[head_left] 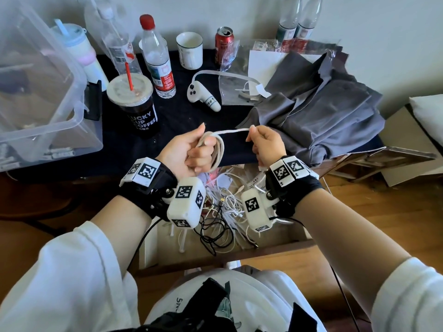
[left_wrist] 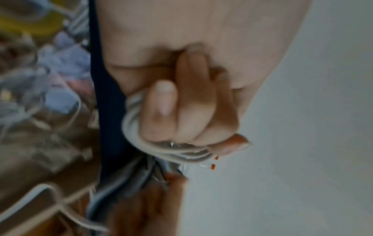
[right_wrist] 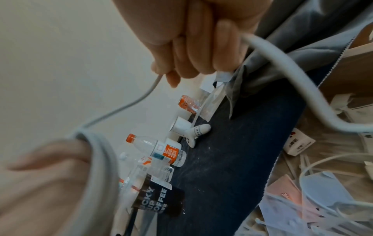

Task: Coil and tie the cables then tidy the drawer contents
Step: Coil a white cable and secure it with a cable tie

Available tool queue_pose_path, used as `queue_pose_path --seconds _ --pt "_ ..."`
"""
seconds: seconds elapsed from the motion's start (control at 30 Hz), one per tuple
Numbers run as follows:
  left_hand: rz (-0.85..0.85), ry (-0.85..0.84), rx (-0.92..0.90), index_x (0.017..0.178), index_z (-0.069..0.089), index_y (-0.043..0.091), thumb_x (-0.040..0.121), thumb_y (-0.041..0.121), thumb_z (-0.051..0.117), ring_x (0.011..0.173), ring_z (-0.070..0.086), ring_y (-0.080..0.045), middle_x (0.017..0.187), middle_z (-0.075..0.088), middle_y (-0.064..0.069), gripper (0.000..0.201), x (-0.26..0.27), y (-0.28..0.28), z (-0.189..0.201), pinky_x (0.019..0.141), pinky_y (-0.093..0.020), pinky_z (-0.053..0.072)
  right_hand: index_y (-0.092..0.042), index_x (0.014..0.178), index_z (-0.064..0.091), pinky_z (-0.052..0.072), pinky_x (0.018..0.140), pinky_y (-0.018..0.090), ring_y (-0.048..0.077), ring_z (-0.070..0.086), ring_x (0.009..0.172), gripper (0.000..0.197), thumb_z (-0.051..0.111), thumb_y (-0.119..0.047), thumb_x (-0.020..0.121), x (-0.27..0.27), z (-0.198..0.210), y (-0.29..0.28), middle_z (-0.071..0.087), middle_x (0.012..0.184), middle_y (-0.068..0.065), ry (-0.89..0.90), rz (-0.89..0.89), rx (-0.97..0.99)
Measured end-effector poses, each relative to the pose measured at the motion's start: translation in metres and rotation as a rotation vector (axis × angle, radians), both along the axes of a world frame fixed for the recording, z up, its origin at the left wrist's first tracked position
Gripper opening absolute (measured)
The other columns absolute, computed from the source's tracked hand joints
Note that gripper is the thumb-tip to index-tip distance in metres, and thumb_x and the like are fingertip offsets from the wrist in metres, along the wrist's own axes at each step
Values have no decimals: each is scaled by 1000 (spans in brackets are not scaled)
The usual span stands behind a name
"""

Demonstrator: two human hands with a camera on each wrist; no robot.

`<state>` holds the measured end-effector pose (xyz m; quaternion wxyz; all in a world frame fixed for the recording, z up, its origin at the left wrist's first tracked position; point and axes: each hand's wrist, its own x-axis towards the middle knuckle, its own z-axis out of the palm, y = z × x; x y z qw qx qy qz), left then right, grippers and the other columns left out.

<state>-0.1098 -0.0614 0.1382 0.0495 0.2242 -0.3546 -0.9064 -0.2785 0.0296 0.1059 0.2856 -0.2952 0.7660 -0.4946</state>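
Note:
A white cable [head_left: 219, 152] is wound in several loops around my left hand [head_left: 191, 149], whose fingers are curled over the coil [left_wrist: 137, 135]. From the coil a taut strand [head_left: 233, 132] runs right to my right hand [head_left: 263, 142], which pinches it between thumb and fingers [right_wrist: 167, 70]. The cable's free tail [right_wrist: 292, 75] hangs out of the right fist toward the drawer. Both hands hover above the open wooden drawer [head_left: 275, 250], which holds a tangle of white and black cables [head_left: 223, 212] and white zip ties [head_left: 182, 238].
The dark-clothed table [head_left: 182, 121] behind carries a black coffee cup [head_left: 137, 106], water bottles [head_left: 158, 58], a white mug [head_left: 190, 50], a red can [head_left: 223, 43], a white controller [head_left: 203, 97], a bag of zip ties [head_left: 239, 89] and grey cloth [head_left: 323, 111]. A clear bin [head_left: 40, 92] stands left.

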Motion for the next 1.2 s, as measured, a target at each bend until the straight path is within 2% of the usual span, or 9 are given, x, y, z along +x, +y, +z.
queue_pose_path --seconds 0.13,0.27,0.4,0.67,0.77,0.83,0.97,1.1,1.2 --pt "166 268 139 78 57 11 98 34 27 36 27 -6 46 35 8 42 -13 -1 7 44 -18 36 -25 68 63 33 55 19 2 46 48 34 46 -34 96 17 -4 4 52 46 -16 159 328 241" --pt "308 137 -95 113 51 7 104 29 18 43 35 -3 55 41 10 41 -24 3 3 54 -16 39 -18 95 69 42 76 27 9 52 73 29 44 -33 97 38 8 5 63 83 -1 232 579 346" --pt "362 23 -242 134 37 1 103 19 26 49 43 -3 70 39 3 38 -27 6 -6 58 -16 42 -6 87 65 37 61 24 9 41 55 32 48 -32 95 45 25 4 49 63 0 323 693 370" --pt "256 -288 -583 112 51 18 102 20 37 68 51 -13 74 54 -1 18 -21 6 -15 66 -24 42 -22 72 67 37 59 22 8 44 56 19 61 -30 88 40 50 5 48 56 -8 417 665 306" --pt "113 -330 -627 93 58 7 103 23 35 51 50 -12 58 55 -2 30 -15 6 -19 56 -22 42 -24 63 66 39 60 24 8 46 58 21 67 -31 83 33 52 3 53 58 -6 406 567 222" --pt "14 -327 -565 74 54 5 103 32 29 37 39 -10 45 45 2 47 -13 10 -16 45 -21 34 -16 71 70 43 66 27 8 52 65 19 70 -32 80 27 49 2 61 66 -3 405 493 172" --pt "-175 -286 -412 84 62 3 98 53 15 30 22 -5 39 30 6 71 -14 11 -8 40 -20 19 -18 69 68 42 63 18 3 52 60 17 74 -32 76 18 40 2 61 61 -7 356 356 67" --pt "-157 -151 -241 78 53 8 99 44 20 26 20 -1 34 27 10 53 -13 9 -1 33 -16 20 -20 72 69 34 55 9 -3 46 50 13 68 -27 83 11 29 2 53 49 -11 251 248 -11" --pt "-49 -9 -145 77 45 11 101 36 22 27 22 -1 35 27 11 41 -14 8 4 34 -16 29 -25 71 68 44 72 27 4 56 63 23 58 -28 92 11 16 1 64 62 -9 183 245 -24"
